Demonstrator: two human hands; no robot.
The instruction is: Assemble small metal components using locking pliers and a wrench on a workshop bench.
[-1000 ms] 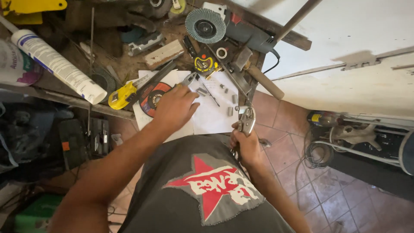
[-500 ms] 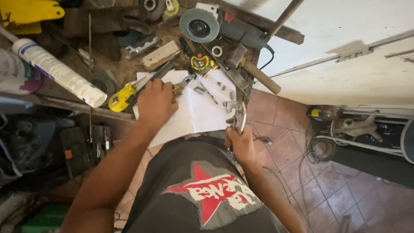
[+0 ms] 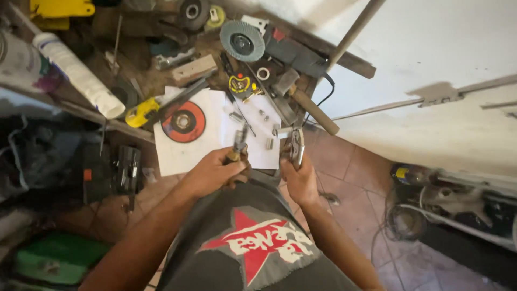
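Left hand [image 3: 215,172] closed round a small tool with a wooden-looking handle [image 3: 237,148], its metal tip over the white paper [image 3: 215,137] on the desk [image 3: 161,81]; right hand [image 3: 299,175] clenched on a shiny metal hand tool [image 3: 296,148], exact kind not clear. Seemingly at the step of bringing both tools to one of the small metal parts [image 3: 269,143] on the paper, near the red cutting disc [image 3: 183,122]. Next called for a steady, close approach.

Upright pliers [image 3: 239,141]; metal locking pliers [image 3: 296,148]
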